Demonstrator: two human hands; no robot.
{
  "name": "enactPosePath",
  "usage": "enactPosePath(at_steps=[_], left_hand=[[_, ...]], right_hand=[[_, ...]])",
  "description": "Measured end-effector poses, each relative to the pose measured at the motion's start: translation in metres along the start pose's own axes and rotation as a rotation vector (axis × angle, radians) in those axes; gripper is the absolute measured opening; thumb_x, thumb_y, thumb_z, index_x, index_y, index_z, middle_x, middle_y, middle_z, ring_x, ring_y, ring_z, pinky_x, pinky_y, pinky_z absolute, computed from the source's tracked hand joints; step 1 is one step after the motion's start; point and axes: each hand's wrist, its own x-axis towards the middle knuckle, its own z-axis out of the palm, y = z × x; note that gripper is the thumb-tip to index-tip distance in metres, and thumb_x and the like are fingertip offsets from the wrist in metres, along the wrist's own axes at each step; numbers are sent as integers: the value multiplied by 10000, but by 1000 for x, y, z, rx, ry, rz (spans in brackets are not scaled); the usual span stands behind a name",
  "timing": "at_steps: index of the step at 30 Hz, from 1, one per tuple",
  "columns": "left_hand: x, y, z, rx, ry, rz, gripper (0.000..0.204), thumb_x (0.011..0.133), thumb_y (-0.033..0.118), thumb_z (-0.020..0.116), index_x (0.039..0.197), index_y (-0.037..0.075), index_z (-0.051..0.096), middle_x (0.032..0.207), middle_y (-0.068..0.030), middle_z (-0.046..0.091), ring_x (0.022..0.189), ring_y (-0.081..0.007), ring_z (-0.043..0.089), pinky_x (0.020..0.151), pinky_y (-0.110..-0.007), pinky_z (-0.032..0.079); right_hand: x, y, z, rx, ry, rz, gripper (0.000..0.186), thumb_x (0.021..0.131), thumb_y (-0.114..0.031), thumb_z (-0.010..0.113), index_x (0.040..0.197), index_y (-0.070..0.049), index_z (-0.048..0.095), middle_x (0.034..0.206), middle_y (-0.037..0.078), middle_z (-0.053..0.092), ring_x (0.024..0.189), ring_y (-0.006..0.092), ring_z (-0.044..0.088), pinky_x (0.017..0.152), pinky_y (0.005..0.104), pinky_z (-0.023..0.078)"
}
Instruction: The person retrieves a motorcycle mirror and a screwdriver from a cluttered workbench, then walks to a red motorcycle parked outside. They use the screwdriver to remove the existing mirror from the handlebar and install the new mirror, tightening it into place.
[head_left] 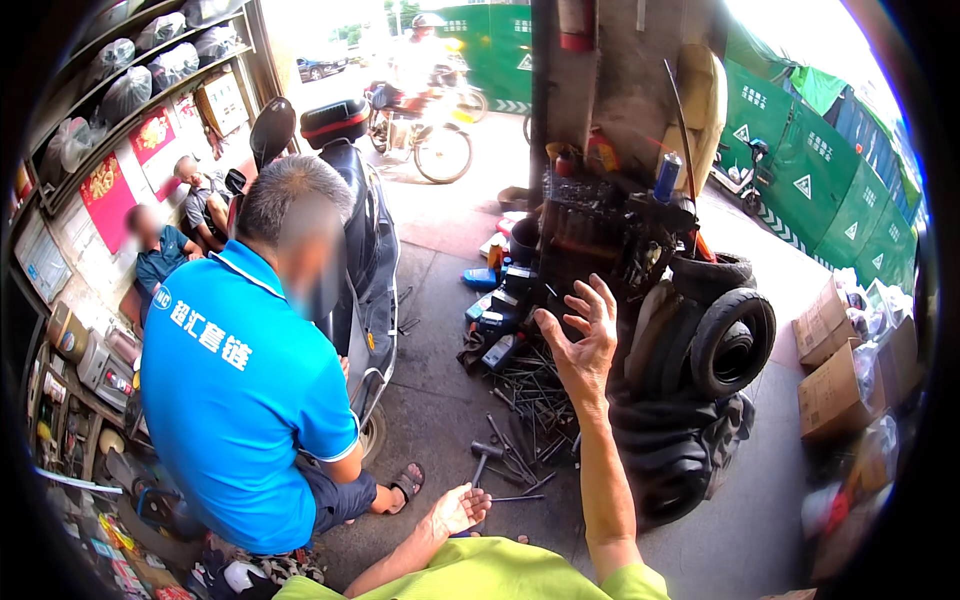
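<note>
My right hand point(586, 345) is raised in front of the dark workbench, fingers spread, with nothing in it. Lower down, my left hand point(462, 510) is turned palm up, its fingers loosely stretched. Just beyond its fingertips a hammer point(487, 450) lies on the floor, its handle running toward the hand. A thin metal rod point(518, 498) lies right beside the same hand; whether they touch is unclear. Several wrenches and rods point(540, 400) are heaped on the ground below my right hand. To my left, a person in a blue polo shirt point(240, 390) bends beside a black scooter point(375, 250).
Tires point(733, 343) and dark rubber tubes point(680, 450) are piled right of my raised arm. Bottles point(500, 350) stand by the cluttered workbench point(585, 225). Cardboard boxes point(835, 390) are at far right. Two people sit by the left wall; a motorcycle point(425, 140) is outside.
</note>
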Motion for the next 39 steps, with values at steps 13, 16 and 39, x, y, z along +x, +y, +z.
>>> enactPosePath(at_steps=[13, 16, 39], left_hand=[[47, 4, 8, 460, 278, -285, 308, 855, 299, 619, 958, 12, 580, 951, -126, 647, 851, -265, 607, 699, -391, 492], [83, 11, 36, 680, 302, -307, 247, 850, 298, 635, 857, 52, 621, 907, -99, 665, 824, -255, 619, 703, -392, 494], [151, -615, 379, 1865, -2163, 530, 638, 885, 520, 470, 1372, 109, 423, 1441, -185, 352, 1354, -362, 286, 1112, -488, 174]], right_hand=[[-274, 128, -185, -569, -239, 762, 349, 749, -198, 654, 1042, -13, 613, 1165, 187, 556, 1054, 335, 571, 898, 384, 470], [-350, 101, -263, -603, 18, 999, 291, 758, -171, 608, 1008, -30, 656, 897, 138, 687, 913, 297, 650, 853, 365, 497], [-361, 138, -665, 1282, 1393, 517, 549, 934, -447, 454, 1258, -5, 471, 1203, 176, 562, 1150, 340, 514, 962, 456, 419]])
